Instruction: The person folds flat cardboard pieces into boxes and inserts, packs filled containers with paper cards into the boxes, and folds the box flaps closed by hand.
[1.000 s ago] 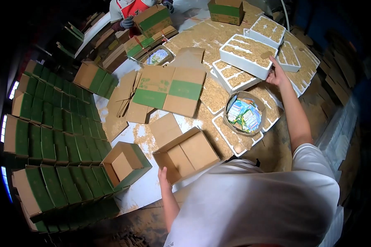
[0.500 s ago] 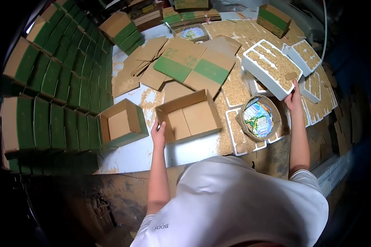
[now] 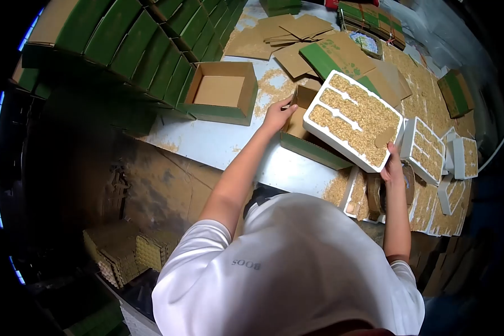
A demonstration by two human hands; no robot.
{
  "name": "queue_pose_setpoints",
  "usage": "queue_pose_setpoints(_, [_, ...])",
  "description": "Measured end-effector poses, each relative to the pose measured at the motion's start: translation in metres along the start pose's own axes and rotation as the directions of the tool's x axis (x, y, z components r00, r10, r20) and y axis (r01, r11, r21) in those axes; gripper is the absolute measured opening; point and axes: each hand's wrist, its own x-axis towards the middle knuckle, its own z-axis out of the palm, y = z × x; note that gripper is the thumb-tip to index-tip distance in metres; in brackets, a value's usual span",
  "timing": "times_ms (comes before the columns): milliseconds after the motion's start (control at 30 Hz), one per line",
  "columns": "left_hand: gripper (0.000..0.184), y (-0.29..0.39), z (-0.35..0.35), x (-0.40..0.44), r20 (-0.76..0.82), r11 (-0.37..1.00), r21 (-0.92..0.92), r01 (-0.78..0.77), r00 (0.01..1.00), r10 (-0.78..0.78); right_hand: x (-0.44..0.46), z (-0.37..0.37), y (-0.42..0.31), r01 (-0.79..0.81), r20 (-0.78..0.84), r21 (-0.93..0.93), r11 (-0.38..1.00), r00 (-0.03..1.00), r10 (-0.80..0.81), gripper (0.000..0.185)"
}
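My right hand (image 3: 393,163) grips the lower right corner of a white foam box (image 3: 347,115) filled with grain-like tan bits. An oval brown piece (image 3: 384,137) lies on the fill by my thumb. The foam box is tilted and hangs over an open cardboard carton (image 3: 313,150) with a green band, hiding much of its inside. My left hand (image 3: 278,116) holds the carton's left wall, thumb inside the rim and fingers outside. Whether the foam box touches the carton's rim, I cannot tell.
Another open carton (image 3: 221,87) stands at left, beside stacked green-banded cartons (image 3: 134,50). Flattened cardboard (image 3: 341,53) lies behind. More filled foam boxes (image 3: 428,151) stand at right. A round container (image 3: 375,193) is partly hidden behind my right forearm. Tan bits litter the white table (image 3: 252,162).
My right hand has brought the foam box leftward, from beside the carton to above it. My left hand keeps its hold on the carton. The view has turned.
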Motion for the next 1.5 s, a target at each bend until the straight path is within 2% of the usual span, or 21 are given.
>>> queue_pose_setpoints(133, [0.047, -0.019, -0.001, -0.002, 0.037, 0.986, -0.157, 0.051, 0.998, -0.046, 0.009, 0.014, 0.011, -0.034, 0.054, -0.155, 0.987, 0.998, 0.043, 0.066])
queue_pose_setpoints(200, [0.047, -0.02, -0.001, -0.001, 0.047, 0.984, -0.166, 0.065, 0.997, -0.058, 0.01, 0.024, 0.013, -0.051, 0.083, -0.184, 0.982, 0.994, 0.067, 0.066])
queue_pose_setpoints(300, [0.046, -0.015, 0.001, -0.005, 0.054, 0.974, -0.202, 0.1, 0.994, -0.091, 0.006, 0.04, 0.021, -0.072, -0.004, -0.177, 0.982, 0.997, 0.073, 0.068])
queue_pose_setpoints(433, [0.042, -0.008, 0.002, -0.004, 0.076, 0.929, -0.314, 0.194, 0.981, -0.179, 0.01, 0.034, 0.022, -0.15, 0.054, -0.258, 0.954, 0.984, 0.17, 0.063])
queue_pose_setpoints(467, [0.042, -0.007, 0.0, -0.003, 0.077, 0.924, -0.325, 0.202, 0.979, -0.187, 0.007, 0.035, 0.025, -0.128, 0.023, -0.249, 0.96, 0.99, 0.138, 0.06])
queue_pose_setpoints(567, [0.043, -0.01, -0.004, -0.002, 0.104, 0.904, -0.377, 0.2, 0.979, -0.173, -0.005, 0.05, 0.028, -0.135, -0.043, -0.252, 0.958, 0.991, 0.129, 0.063])
queue_pose_setpoints(700, [0.041, -0.017, 0.004, 0.001, 0.051, 0.948, -0.29, 0.13, 0.991, -0.12, -0.007, 0.045, 0.036, -0.108, 0.007, -0.253, 0.961, 0.994, 0.113, 0.066])
queue_pose_setpoints(733, [0.041, -0.018, 0.005, 0.003, 0.081, 0.939, -0.317, 0.134, 0.99, -0.114, -0.007, 0.043, 0.037, -0.11, 0.019, -0.253, 0.961, 0.993, 0.119, 0.066])
queue_pose_setpoints(800, [0.04, -0.022, 0.004, 0.006, 0.13, 0.922, -0.355, 0.154, 0.985, -0.114, -0.007, 0.04, 0.041, -0.134, 0.032, -0.253, 0.958, 0.989, 0.147, 0.064])
queue_pose_setpoints(900, [0.04, -0.025, 0.001, 0.009, 0.134, 0.916, -0.363, 0.17, 0.983, -0.129, -0.004, 0.042, 0.049, -0.195, -0.113, -0.205, 0.959, 0.978, 0.175, 0.056])
queue_pose_setpoints(933, [0.04, -0.024, 0.001, 0.009, 0.13, 0.906, -0.382, 0.183, 0.981, -0.144, -0.002, 0.043, 0.048, -0.221, -0.149, -0.215, 0.951, 0.97, 0.192, 0.047])
queue_pose_setpoints(1033, [0.04, -0.026, -0.001, 0.009, 0.141, 0.873, -0.436, 0.217, 0.975, -0.172, 0.007, 0.034, 0.039, -0.271, -0.107, -0.252, 0.929, 0.962, 0.251, 0.041])
queue_pose_setpoints(1067, [0.04, -0.026, -0.003, 0.008, 0.157, 0.864, -0.452, 0.222, 0.973, -0.168, 0.011, 0.029, 0.035, -0.312, -0.087, -0.298, 0.902, 0.95, 0.299, 0.049])
queue_pose_setpoints(1167, [0.04, -0.022, -0.009, 0.008, 0.179, 0.859, -0.448, 0.248, 0.966, -0.186, 0.005, 0.084, 0.026, -0.281, 0.044, -0.006, 0.96, 0.959, 0.281, 0.064])
queue_pose_setpoints(1200, [0.04, -0.021, -0.009, 0.008, 0.175, 0.863, -0.436, 0.256, 0.964, -0.198, 0.011, 0.085, 0.026, -0.335, 0.033, 0.031, 0.942, 0.942, 0.334, 0.087])
queue_pose_setpoints(1300, [0.042, -0.02, -0.006, 0.008, 0.183, 0.878, -0.408, 0.25, 0.965, -0.189, 0.017, 0.086, 0.031, -0.394, -0.01, 0.173, 0.903, 0.916, 0.402, 0.09])
queue_pose_setpoints(1333, [0.042, -0.017, -0.008, 0.007, 0.192, 0.886, -0.391, 0.247, 0.964, -0.184, 0.019, 0.086, 0.031, -0.434, -0.104, 0.168, 0.885, 0.885, 0.453, 0.091])
queue_pose_setpoints(1467, [0.042, -0.014, -0.008, 0.005, 0.18, 0.903, -0.361, 0.233, 0.968, -0.178, 0.041, 0.063, 0.062, -0.322, -0.131, 0.092, 0.942, 0.934, 0.332, 0.092])
queue_pose_setpoints(1500, [0.042, -0.013, -0.008, 0.004, 0.181, 0.901, -0.368, 0.231, 0.968, -0.174, 0.039, 0.067, 0.061, -0.317, -0.151, 0.136, 0.939, 0.93, 0.336, 0.091])
